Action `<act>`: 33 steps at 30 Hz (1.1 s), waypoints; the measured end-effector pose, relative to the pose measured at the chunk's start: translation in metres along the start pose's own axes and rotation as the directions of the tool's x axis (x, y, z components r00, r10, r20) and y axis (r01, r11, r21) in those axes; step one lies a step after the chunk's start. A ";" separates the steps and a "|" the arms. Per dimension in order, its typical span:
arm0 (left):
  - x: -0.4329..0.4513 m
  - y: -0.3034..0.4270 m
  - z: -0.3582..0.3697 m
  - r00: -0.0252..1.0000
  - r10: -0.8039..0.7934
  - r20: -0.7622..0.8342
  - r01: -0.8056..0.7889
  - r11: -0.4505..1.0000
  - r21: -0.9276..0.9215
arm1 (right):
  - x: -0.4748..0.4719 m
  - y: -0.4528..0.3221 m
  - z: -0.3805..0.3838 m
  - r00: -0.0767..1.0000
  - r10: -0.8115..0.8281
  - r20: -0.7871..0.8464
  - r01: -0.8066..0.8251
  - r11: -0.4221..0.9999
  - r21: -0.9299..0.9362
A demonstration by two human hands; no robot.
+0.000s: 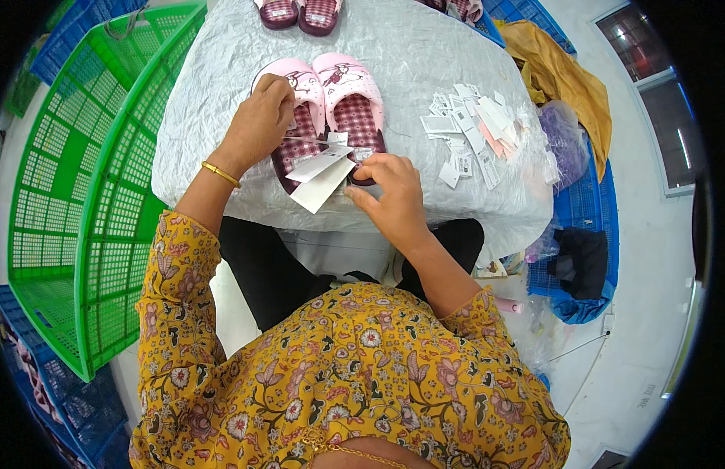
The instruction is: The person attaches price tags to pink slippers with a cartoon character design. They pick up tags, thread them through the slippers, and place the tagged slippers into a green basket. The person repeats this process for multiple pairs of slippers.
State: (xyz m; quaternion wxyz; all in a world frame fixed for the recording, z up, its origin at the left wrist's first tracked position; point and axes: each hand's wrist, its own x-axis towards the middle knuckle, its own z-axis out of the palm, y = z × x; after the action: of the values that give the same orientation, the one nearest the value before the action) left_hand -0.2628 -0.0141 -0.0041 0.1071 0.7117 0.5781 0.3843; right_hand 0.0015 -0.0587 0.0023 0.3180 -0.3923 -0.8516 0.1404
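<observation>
A pair of pink slippers (354, 79) with dark red checked insoles lies side by side on a table wrapped in pale plastic sheeting (204, 99). My left hand (260, 120) is over the left slipper's upper, fingertips pinched together; a thin strand runs from near it to white hang tags (321, 184). These tags hang fanned out over the slippers' heels. My right hand (392, 193) is at the tags' right edge, thumb and forefinger apart; whether it touches them is unclear. A heap of loose tags and labels (474, 132), some pink, lies to the right.
More slippers (298, 14) stand at the table's far edge. Green plastic crates (84, 234) rise close on the left. Blue crates (603, 228) with bags and dark cloth are on the right, below a mustard-coloured cloth (564, 76). My legs are under the table's near edge.
</observation>
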 end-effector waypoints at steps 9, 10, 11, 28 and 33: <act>-0.002 0.001 0.000 0.999 -0.044 0.014 0.045 0.996 -0.073 | -0.001 0.012 0.005 0.995 -0.094 0.021 0.094 0.995 0.013; -0.002 0.002 -0.002 0.997 -0.066 0.029 0.067 0.995 -0.072 | 0.001 0.011 0.002 0.993 -0.112 0.030 0.112 0.994 0.012; -0.002 0.004 -0.003 0.995 -0.087 0.044 0.090 0.993 -0.071 | 0.001 0.010 0.001 0.991 -0.130 0.038 0.130 0.992 0.010; -0.002 0.001 0.001 0.996 -0.085 0.037 0.087 0.995 -0.051 | 0.003 0.009 0.018 0.914 -0.392 -0.105 0.367 0.908 -0.200; 0.000 0.001 -0.002 0.992 -0.100 0.072 0.109 0.983 -0.148 | 0.008 0.014 0.014 0.905 -0.416 -0.090 0.400 0.903 -0.157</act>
State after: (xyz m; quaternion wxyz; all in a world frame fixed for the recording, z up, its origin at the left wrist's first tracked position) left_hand -0.2633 -0.0151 -0.0017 0.1997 0.6822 0.5800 0.3978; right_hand -0.0032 -0.0429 -0.0117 0.3643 -0.2336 -0.9014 -0.0111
